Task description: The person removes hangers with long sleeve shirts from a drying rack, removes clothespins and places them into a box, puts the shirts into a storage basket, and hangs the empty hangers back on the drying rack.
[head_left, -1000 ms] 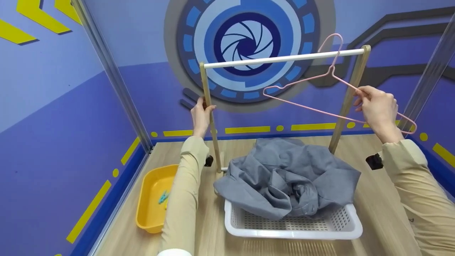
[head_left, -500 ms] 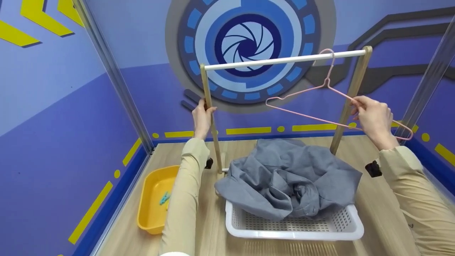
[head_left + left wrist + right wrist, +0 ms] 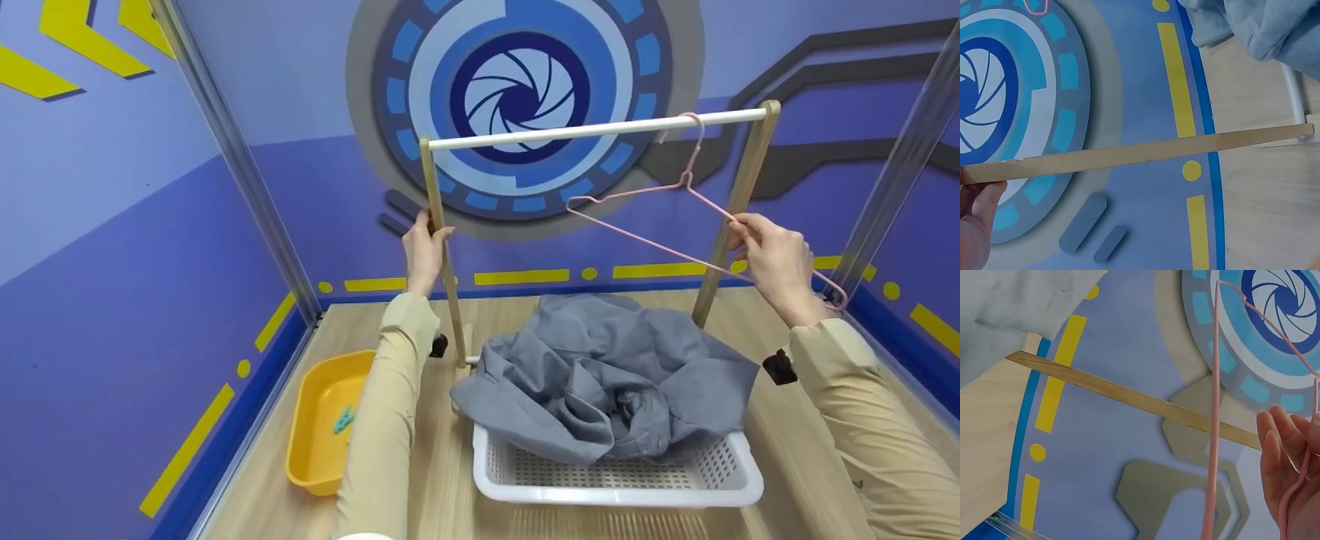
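A pink wire hanger (image 3: pixel 687 178) has its hook looped over the white rod (image 3: pixel 570 133) of a small clothes rack, near the rod's right end. My right hand (image 3: pixel 776 259) pinches the hanger's right shoulder. In the right wrist view, the hanger (image 3: pixel 1214 410) passes by the hand (image 3: pixel 1292 478), whose fingers are curled about the wire. My left hand (image 3: pixel 425 255) grips the rack's left wooden post (image 3: pixel 453 300), thumb on the near side; its hidden fingers lie behind. The left wrist view shows the post (image 3: pixel 1129 154) with the thumb against it.
Crumpled grey cloth (image 3: pixel 600 360) heaps over a white perforated basket (image 3: pixel 622 495) in front of the rack. Left of it sits a yellow basin (image 3: pixel 315 480), partly behind my forearm, with a teal clothespin (image 3: pixel 344 420) inside. The rack's right post (image 3: pixel 752 172) stands behind the hanger.
My right hand has lowered and moved left, bringing the hanger's hook down from above the rod to around it. The left hand stays on the post.
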